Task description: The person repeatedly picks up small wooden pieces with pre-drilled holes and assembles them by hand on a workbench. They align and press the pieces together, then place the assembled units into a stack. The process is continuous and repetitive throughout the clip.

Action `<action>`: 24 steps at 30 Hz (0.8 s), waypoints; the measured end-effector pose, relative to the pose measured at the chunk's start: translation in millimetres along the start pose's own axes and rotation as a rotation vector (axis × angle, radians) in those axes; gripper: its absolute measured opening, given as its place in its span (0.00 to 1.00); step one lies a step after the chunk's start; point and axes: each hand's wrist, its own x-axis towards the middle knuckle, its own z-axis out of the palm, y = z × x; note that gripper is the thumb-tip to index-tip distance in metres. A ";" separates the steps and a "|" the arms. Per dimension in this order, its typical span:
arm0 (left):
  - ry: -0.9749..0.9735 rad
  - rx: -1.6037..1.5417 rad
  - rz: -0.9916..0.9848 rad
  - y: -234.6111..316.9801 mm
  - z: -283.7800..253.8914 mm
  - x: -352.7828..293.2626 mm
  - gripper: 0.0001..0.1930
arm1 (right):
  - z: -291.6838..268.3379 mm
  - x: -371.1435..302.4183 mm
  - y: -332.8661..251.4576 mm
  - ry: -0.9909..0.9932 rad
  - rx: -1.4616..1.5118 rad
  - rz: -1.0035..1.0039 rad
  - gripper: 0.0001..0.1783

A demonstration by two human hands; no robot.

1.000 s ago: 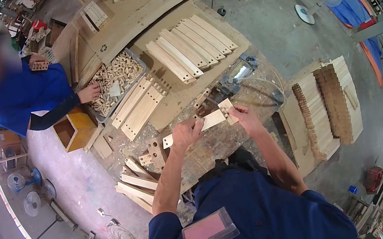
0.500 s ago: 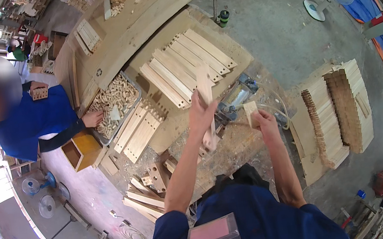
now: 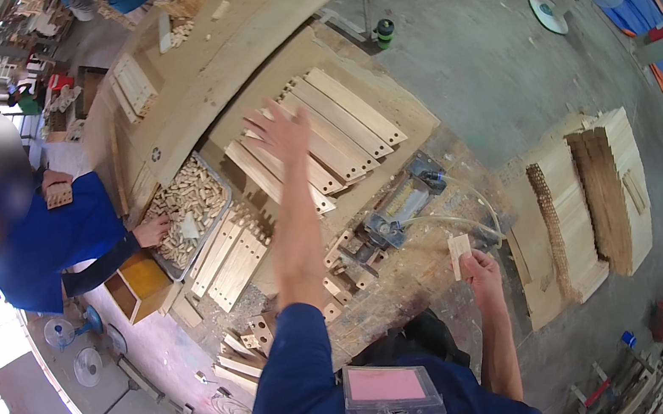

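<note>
Fingers spread, my left hand (image 3: 283, 134) is over the left part of a row of pale wooden slats (image 3: 339, 116) with holes near their ends. It grips nothing; whether it touches the slats I cannot tell. My right hand (image 3: 482, 268) pinches a small flat piece of wood (image 3: 460, 254) at the right side of the worktable. Between my hands, a metal clamping fixture (image 3: 401, 212) with an air cylinder and a clear hose is on the table.
A tray of wooden dowels (image 3: 194, 215) stands left of the slats, beside doweled boards (image 3: 230, 261). A co-worker in blue (image 3: 54, 240) reaches into the tray and holds a drilled block. Stacked wood (image 3: 575, 205) lies on cardboard at right. A green bottle (image 3: 384, 33) stands beyond the table.
My left hand has let go of the slat it held near the fixture and moved up and left over the row. My right hand has come down slightly, still holding its wooden piece.
</note>
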 end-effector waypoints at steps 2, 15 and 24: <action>-0.078 0.001 -0.057 -25.8 -10.3 35.9 0.46 | 1.3 -2.8 1.8 -0.034 -0.049 0.004 0.15; 0.068 -0.182 0.036 -221.7 -89.9 -113.8 0.25 | 7.0 -9.2 -1.5 -0.021 -0.085 -0.034 0.16; -0.224 0.117 0.207 -311.7 -108.8 -247.5 0.17 | 48.7 -53.7 18.9 -0.217 -0.222 -0.142 0.16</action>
